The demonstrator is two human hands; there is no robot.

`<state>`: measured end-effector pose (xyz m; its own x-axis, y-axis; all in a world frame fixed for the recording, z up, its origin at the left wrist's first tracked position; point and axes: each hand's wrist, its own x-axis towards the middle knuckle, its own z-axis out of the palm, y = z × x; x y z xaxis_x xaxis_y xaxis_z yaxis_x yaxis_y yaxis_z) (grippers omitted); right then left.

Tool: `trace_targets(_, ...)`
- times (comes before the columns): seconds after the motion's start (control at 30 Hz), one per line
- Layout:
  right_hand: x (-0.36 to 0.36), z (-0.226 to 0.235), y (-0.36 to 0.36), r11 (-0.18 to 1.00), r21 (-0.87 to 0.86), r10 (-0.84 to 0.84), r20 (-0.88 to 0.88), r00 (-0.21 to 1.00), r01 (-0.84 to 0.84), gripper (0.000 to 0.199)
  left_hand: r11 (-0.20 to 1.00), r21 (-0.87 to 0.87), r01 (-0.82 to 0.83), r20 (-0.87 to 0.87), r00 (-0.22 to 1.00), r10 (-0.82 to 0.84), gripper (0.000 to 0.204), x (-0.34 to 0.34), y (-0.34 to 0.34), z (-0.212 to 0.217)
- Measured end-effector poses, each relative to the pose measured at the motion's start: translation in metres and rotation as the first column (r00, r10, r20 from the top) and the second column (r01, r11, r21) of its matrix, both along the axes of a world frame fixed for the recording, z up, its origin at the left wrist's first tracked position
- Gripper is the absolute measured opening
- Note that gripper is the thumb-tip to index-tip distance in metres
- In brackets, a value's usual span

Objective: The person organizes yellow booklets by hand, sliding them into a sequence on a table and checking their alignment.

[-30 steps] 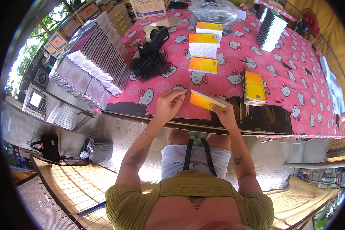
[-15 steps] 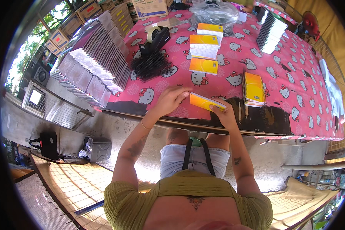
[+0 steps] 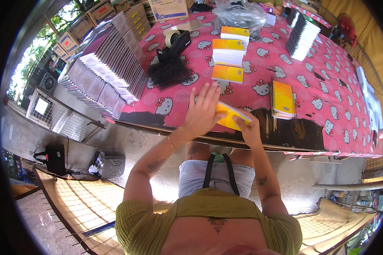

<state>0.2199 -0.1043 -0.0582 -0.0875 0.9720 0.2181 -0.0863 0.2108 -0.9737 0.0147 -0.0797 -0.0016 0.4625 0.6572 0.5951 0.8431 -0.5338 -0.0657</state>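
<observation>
Since 0.5 s ago: left hand (image 3: 203, 111) has lifted off the pad (image 3: 230, 116) edge and opened; before, its fingers were curled at the pad's left end. Right hand (image 3: 247, 128) has hardly shifted.

Left hand: fingers spread and straight, pointing toward 12 o'clock, palm lying over the pad's left half. Cannot tell whether the palm presses down or only rests.

Right hand: thumb and fingers pinch the pad's right end, at about 4 o'clock from the left hand.

Pad: yellow, tilted, at the near edge of the table (image 3: 349, 97), between the two hands, partly hidden under the left palm.

Surroundings:
- Pink cartoon-cat cloth covers the table.
- Yellow spiral notebook (image 3: 282, 98) lies at 2 o'clock from the right hand, near but apart.
- Three stacks of yellow-topped pads (image 3: 227, 73) run toward 12 o'clock from the hands, one behind the other.
- Heap of black spiral bindings (image 3: 170, 72) at 11 o'clock from the left hand; tape dispenser (image 3: 174, 42) just beyond it.
- Long fanned row of notebooks (image 3: 110, 72) at 10 o'clock, along the table's left side.
- Second upright row of notebooks (image 3: 303, 36) at 1 o'clock, far side.
- Cardboard box (image 3: 168, 8) at the far edge.
</observation>
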Motion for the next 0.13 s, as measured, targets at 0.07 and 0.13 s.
trace_targets(0.07,-0.002,0.008,-0.003,0.999,0.021,-0.036,-0.030,0.999,0.036,0.026,0.995,-0.090,0.036,0.012,0.999,-0.035,0.074,0.000,-0.024,-0.035)
trace_targets(0.13,-0.004,0.010,-0.002,0.999,0.021,-0.029,-0.036,0.999,0.030,0.026,0.991,-0.123,0.058,0.017,0.998,-0.056,0.079,0.000,-0.031,-0.062)
